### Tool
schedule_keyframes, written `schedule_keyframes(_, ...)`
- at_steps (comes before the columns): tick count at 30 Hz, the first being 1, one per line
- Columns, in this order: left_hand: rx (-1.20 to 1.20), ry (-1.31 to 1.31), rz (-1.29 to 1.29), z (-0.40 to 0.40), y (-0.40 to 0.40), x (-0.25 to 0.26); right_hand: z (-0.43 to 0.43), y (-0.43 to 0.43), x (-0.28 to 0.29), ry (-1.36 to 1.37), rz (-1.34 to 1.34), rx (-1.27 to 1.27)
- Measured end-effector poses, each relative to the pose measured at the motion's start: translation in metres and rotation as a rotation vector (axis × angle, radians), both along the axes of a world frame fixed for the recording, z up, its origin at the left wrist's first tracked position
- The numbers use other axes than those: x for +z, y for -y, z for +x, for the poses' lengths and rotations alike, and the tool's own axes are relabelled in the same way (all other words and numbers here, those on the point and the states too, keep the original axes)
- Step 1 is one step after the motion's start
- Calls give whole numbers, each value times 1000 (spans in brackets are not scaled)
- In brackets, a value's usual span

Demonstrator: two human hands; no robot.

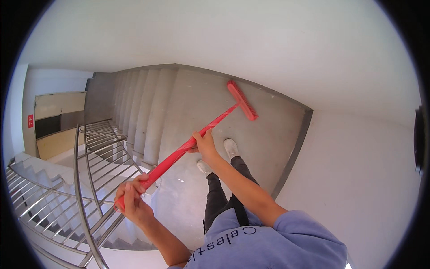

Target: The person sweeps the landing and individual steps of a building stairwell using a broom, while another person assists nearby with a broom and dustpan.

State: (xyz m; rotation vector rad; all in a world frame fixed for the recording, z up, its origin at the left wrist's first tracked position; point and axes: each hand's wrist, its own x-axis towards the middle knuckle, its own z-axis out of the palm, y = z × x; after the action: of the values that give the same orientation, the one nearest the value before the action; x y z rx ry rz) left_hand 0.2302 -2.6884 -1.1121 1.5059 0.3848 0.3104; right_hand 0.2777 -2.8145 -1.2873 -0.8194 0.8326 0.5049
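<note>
A red push broom slants across the view, its long handle (168, 164) running from lower left up to the bristled head (242, 100). Near the handle's top end, my left hand (133, 198) is closed around it, close to the metal railing. Farther down the shaft, about midway, my right hand (204, 145) grips the same handle. The broom head rests on the grey concrete landing (201, 90), a short way from the wall skirting, with bristles showing along its far side. My fingers partly hide the handle at both grips.
Concrete stairs (153, 111) descend left of the landing. A stainless steel railing (79, 188) stands beside my left hand. Dark skirting (292, 156) borders the white walls (349, 168). My shoes (231, 148) are on the landing. A red sign (30, 121) hangs beside a doorway at far left.
</note>
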Motion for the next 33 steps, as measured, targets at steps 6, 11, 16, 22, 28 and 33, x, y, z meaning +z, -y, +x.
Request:
schedule_keyframes(6,102,-70,-138,4,-11,-31,12,-17,-51,-25,-278,64)
schedule_keyframes(11,220,-81,9,-2,-6,-32,26,-53,-58,45,-235,185)
schedule_keyframes(16,399,12,10,-32,-23,-18,26,-84,-32,143,-322,322)
schedule_keyframes(22,556,-10,-70,-22,-31,-70,59,-129,-75,151,-536,508)
schedule_keyframes(28,639,-122,10,-45,-30,-61,18,-148,-113,200,-570,609)
schedule_keyframes(33,570,-70,191,-83,-32,-7,-21,-134,-30,173,-356,552)
